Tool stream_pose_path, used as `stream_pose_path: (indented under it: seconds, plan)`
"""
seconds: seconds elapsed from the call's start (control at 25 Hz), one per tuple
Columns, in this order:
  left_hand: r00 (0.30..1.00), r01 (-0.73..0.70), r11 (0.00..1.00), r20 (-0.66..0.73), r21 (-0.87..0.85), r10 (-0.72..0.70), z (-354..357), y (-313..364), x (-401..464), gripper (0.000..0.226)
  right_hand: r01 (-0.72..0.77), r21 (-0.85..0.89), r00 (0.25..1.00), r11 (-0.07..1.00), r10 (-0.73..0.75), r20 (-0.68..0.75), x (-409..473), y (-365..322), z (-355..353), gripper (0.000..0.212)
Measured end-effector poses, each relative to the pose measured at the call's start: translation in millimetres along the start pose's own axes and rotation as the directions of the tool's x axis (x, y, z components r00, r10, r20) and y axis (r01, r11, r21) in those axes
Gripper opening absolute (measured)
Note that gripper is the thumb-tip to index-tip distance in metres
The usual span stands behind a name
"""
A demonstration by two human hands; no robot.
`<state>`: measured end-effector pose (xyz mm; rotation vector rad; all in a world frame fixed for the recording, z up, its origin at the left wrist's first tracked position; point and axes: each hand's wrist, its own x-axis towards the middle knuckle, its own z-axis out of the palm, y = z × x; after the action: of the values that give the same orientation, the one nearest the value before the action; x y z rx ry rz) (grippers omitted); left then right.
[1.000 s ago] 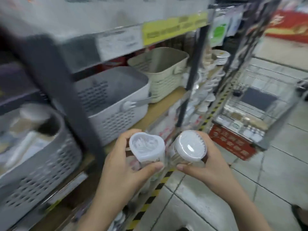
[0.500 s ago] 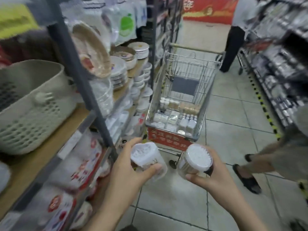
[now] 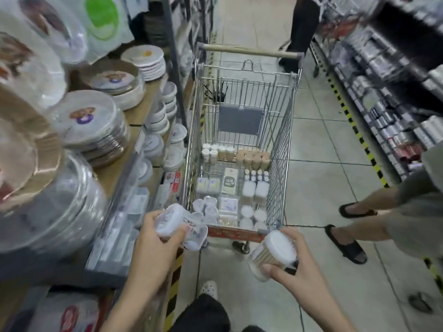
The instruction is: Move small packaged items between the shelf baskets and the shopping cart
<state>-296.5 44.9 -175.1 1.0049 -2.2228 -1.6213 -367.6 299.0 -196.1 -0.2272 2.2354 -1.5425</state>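
Containers [image 3: 181, 221] gripped by both hands, just short of cart [image 3: 239, 230] rim.

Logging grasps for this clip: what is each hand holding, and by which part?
Left hand grips the heart-lidded tub round its side wall; right hand grips the round tub likewise.

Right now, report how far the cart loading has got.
Done: rows of small packaged items already lie in the shopping cart. In hand: the left hand grips a heart-lidded tub, the right hand a round tub, both short of the cart. Left: setting both inside.
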Motion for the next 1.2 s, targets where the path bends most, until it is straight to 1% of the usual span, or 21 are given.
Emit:
stream_pose_path:
  seconds: [0.12, 0.2, 0.36, 0.52, 0.68, 0.76, 0.88, 1.0, 1.08, 1.2]
  plan:
    - [1.0, -0.005, 0.999, 0.018, 0.048, 0.004, 15.0, 3.6, 60.5, 0.024, -0.067, 0.051, 0.997, 0.996, 0.068, -0.032, 45.8, 4.5, 6.3, 0.065]
    - [0.999, 0.022, 0.996, 0.026, 0.084, -0.024, 29.0, 1.5, 95.4, 0.027, -0.106, 0.063, 0.992, 0.992, 0.11, -0.054, 72.7, 10.8, 9.8, 0.065]
    - [0.997, 0.062, 0.981, 0.037, 0.186, -0.07, 65.9, -13.5, 165.2, 0.038, -0.188, 0.03, 0.974, 0.982, 0.191, -0.126, 131.3, 29.6, 9.9, 0.065]
    - [0.998, -0.005, 0.934, 0.057, 0.357, -0.016, 108.9, -42.8, 227.0, 0.046, -0.255, -0.026, 0.954, 0.967, 0.246, -0.172, 190.0, 57.3, 8.3, 0.068]
    - [0.985, -0.12, 0.857, 0.167, 0.501, 0.04, 154.3, -89.1, 277.7, 0.052, -0.282, -0.094, 0.937, 0.955, 0.254, -0.24, 248.9, 87.1, 15.0, 0.066]
    - [0.978, -0.155, 0.792, 0.207, 0.59, 0.038, 173.8, -111.3, 297.5, 0.053, -0.303, -0.114, 0.932, 0.946, 0.269, -0.243, 275.9, 106.5, 21.3, 0.063]
    - [0.974, -0.201, 0.68, 0.218, 0.705, 0.061, 192.4, -143.0, 321.7, 0.055, -0.318, -0.145, 0.931, 0.937, 0.279, -0.237, 309.3, 133.2, 30.6, 0.061]
    - [0.969, -0.223, 0.624, 0.238, 0.749, 0.06, 202.8, -170.0, 339.4, 0.053, -0.367, -0.221, 0.912, 0.904, 0.303, -0.276, 333.4, 159.9, 38.3, 0.072]
    - [0.963, -0.248, 0.571, 0.265, 0.782, 0.056, 208.0, -182.8, 347.4, 0.049, -0.392, -0.246, 0.897, 0.887, 0.309, -0.316, 343.0, 175.4, 43.5, 0.071]
    - [0.963, -0.236, 0.521, 0.267, 0.82, 0.016, 215.5, -194.1, 353.8, 0.047, -0.402, -0.349, 0.894, 0.846, 0.281, -0.349, 349.0, 195.3, 51.6, 0.069]
